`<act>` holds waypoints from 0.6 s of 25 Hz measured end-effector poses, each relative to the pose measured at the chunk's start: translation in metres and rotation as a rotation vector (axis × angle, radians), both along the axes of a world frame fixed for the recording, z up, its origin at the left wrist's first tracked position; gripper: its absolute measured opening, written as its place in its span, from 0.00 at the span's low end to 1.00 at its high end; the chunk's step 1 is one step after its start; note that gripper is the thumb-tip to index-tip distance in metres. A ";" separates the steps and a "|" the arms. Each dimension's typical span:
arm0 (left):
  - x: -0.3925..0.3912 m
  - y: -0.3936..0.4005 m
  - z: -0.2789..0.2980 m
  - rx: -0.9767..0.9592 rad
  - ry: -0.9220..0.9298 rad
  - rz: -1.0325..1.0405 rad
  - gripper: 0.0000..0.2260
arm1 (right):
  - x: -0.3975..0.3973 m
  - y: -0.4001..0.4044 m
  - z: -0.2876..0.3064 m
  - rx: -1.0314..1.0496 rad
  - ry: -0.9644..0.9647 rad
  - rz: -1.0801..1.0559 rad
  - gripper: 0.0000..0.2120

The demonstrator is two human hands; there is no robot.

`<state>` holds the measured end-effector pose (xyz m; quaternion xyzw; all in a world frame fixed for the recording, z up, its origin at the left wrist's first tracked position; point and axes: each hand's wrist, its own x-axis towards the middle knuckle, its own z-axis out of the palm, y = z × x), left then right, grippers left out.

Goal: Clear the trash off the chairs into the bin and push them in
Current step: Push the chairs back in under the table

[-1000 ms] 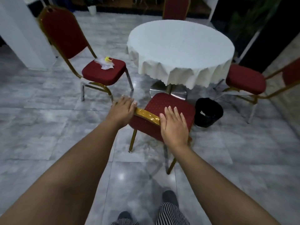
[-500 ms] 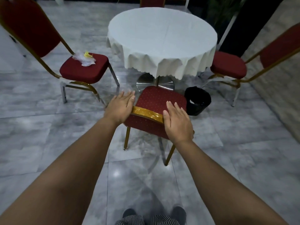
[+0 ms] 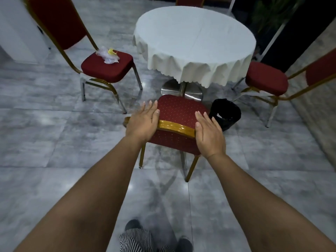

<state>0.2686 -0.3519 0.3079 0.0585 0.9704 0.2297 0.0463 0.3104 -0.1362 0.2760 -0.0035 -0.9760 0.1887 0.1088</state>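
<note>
Hands, left [image 3: 142,123] and right [image 3: 209,134]: flat, fingers extended, gripping nothing, pressed on gold-framed red padded chair back [image 3: 174,126]. Pushing evenly toward white-clothed round surface [image 3: 194,42] keeps it clear of black bin [image 3: 226,113].

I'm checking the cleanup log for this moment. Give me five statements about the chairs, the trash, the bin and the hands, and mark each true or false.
1. Both hands rest on the gold top rail of the near chair. True: the left hand and the right hand lie flat on it, fingers extended.
2. Crumpled trash lies on the seat of the left chair. True.
3. The black bin stands on the table. False: it stands on the floor, right of the near chair.
4. The right chair has trash on its seat. False: its seat is bare.
5. The table is square. False: it is round, under a white cloth.
</note>
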 end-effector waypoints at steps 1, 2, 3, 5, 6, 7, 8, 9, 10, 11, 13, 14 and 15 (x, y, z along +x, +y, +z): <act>0.010 0.008 -0.001 0.007 0.008 0.025 0.23 | 0.004 0.010 0.000 0.009 0.000 0.011 0.30; 0.020 0.017 -0.003 0.008 0.015 0.044 0.24 | 0.009 0.020 0.000 0.017 -0.001 0.021 0.29; 0.028 0.026 -0.006 0.004 0.017 0.057 0.24 | 0.013 0.031 0.000 0.021 -0.002 0.029 0.29; 0.040 0.044 -0.010 -0.010 0.009 0.079 0.25 | 0.021 0.050 0.001 0.020 0.001 0.034 0.31; 0.046 0.055 -0.012 -0.016 0.006 0.085 0.25 | 0.025 0.061 0.002 0.014 0.002 0.030 0.32; 0.050 0.064 -0.013 -0.017 0.008 0.087 0.25 | 0.027 0.070 0.002 0.004 -0.007 0.021 0.32; 0.052 0.070 -0.014 -0.015 0.012 0.086 0.25 | 0.028 0.077 0.003 -0.005 -0.023 0.005 0.32; 0.052 0.074 -0.015 -0.013 0.017 0.082 0.25 | 0.029 0.082 0.004 -0.007 -0.044 -0.014 0.31; 0.051 0.075 -0.016 -0.017 0.021 0.077 0.25 | 0.030 0.083 0.005 -0.003 -0.060 -0.031 0.29; 0.050 0.076 -0.017 -0.033 0.026 0.071 0.25 | 0.031 0.084 0.006 0.002 -0.064 -0.040 0.28; 0.049 0.072 -0.020 -0.064 0.051 0.060 0.25 | 0.029 0.076 0.008 -0.003 -0.051 -0.030 0.27; 0.049 0.073 -0.021 -0.062 0.071 0.054 0.24 | 0.029 0.073 0.009 -0.005 -0.041 -0.025 0.28; 0.049 0.074 -0.022 -0.046 0.091 0.054 0.24 | 0.028 0.070 0.008 -0.002 -0.033 -0.029 0.28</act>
